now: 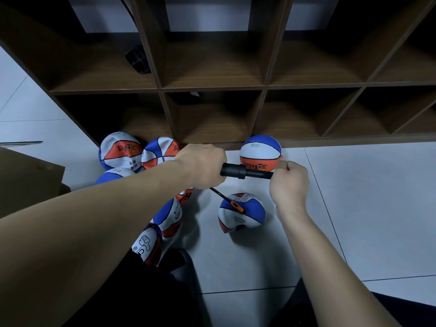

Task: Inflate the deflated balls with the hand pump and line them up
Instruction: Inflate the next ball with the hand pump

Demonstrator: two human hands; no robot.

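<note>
White floor tiles (354, 197) run up to a dark wooden cubby shelf (212, 87), seen from above by a person crouched over the work.

Nearest, just left of the hand pump (245, 173), slumps a pile of deflated balls (165, 218), blue, white and orange, likely kept together as the ones waiting their turn.

Just below the pump lies one half-collapsed ball (243, 214). A thin black hose (218, 193) runs from the pump down to an orange fitting (236, 206) at the ball's top, so this looks like the ball being filled.

The pump is held level above the floor. The left hand (203, 166) wraps its grip tightly round the barrel to steady it. The right hand (289, 182) curls round the handle end, which is hidden inside the fist, placed to work the plunger.

Just beyond the pump, one round, full ball (260, 153) rests against the shelf's base, probably starting the line.
</note>
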